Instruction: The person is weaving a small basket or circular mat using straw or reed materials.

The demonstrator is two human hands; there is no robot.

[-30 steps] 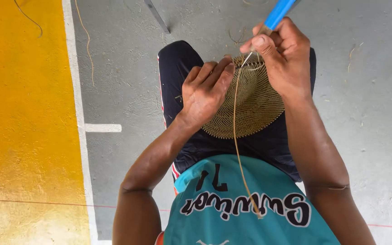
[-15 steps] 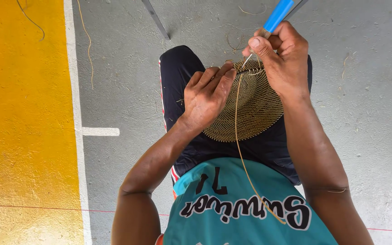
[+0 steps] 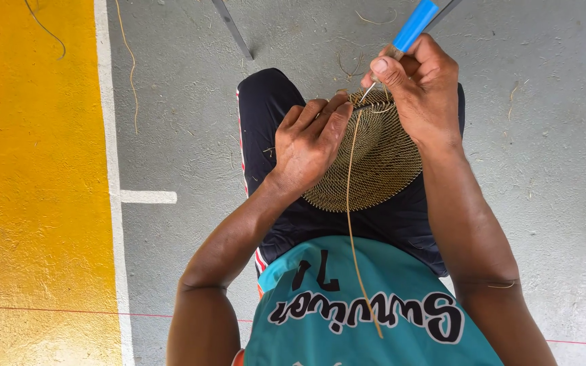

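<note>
The round, tan, finely coiled woven disc [image 3: 374, 163] lies on the person's lap, over dark shorts with a red-and-white side stripe [image 3: 266, 135], its far rim tipped up toward the hands so that the working edge faces the eyes. Going left to right: a yellow painted floor strip [image 3: 35, 183] with a white border line [image 3: 111, 169] gives way to grey concrete [image 3: 184, 135] strewn with loose fibre scraps. The left hand [image 3: 306, 146] lies flat on the disc's left part, fingers curled over the far rim, apparently pinning the coil steady at the point being stitched. From that point a long, thin, pale straw strand [image 3: 350, 224] trails back across the disc and down over the teal printed shirt [image 3: 367, 312], kept clear of the rim. The right hand [image 3: 418, 88] is closed tight on a blue-handled awl [image 3: 412, 27], thumb braced near its metal tip, which meets the disc's far rim just beside the left fingertips.
</note>
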